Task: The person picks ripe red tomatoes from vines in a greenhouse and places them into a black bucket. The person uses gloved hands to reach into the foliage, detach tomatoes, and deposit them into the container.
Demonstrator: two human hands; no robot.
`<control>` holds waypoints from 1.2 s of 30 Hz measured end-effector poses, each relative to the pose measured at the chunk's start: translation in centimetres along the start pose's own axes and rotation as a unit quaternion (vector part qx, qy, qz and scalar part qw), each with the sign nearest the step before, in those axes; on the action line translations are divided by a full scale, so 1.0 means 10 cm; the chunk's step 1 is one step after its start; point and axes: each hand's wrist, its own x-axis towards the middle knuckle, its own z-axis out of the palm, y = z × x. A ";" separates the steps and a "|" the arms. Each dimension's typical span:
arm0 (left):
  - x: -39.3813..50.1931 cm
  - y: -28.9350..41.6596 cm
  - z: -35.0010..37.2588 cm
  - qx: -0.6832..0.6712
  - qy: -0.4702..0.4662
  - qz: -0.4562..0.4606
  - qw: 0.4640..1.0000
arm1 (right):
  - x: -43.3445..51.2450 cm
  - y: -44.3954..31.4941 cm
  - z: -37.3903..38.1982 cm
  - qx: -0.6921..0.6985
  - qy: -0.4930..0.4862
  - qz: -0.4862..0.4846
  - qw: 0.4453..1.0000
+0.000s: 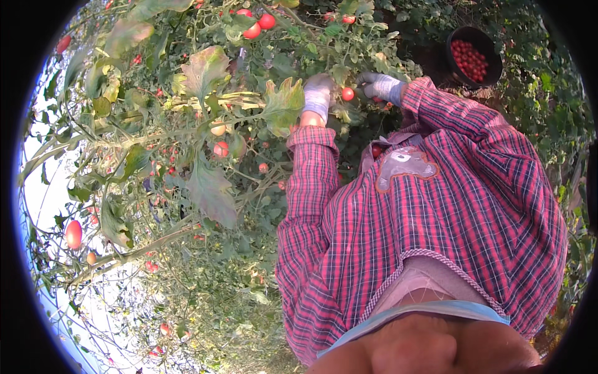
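My left hand (319, 93), in a pale knit glove, reaches in among the tomato foliage; leaves hide its fingertips, so what it touches does not show. Just to its right hangs a ripe red tomato (347, 94). On the other side of that fruit is my right hand (380, 87), gloved alike, its fingers bent towards the plant. A bit of red fruit (377, 99) shows at the underside of the right hand, and I cannot tell whether it is held. More red tomatoes (252, 31) hang in a cluster above and to the left.
A black bucket (498, 70) holding many small red tomatoes stands at the upper right among leaves. Thick tomato stems (154, 136) and large leaves (212, 187) spread across the left side. A lone elongated tomato (74, 234) hangs at the far left.
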 end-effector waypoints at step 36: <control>0.54 -1.01 0.19 -0.135 0.057 0.134 0.980 | 0.29 0.19 0.38 -0.345 0.031 -0.245 0.905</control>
